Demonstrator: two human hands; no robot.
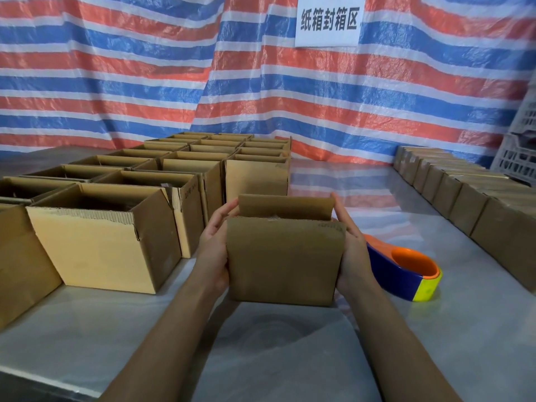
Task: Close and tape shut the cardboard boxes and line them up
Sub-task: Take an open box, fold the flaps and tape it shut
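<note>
Left hand, right hand gripped box beside tape dispenser, fingers curled round its sides; flaps needed folding flush.

Striped red, blue and white tarpaulin covers the wall, a white sign on it. A pale crate stands beyond the grey table's right edge.

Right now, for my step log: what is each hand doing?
Left hand: holds the small box by its left side.
Right hand: holds the same box by its right side.
</note>
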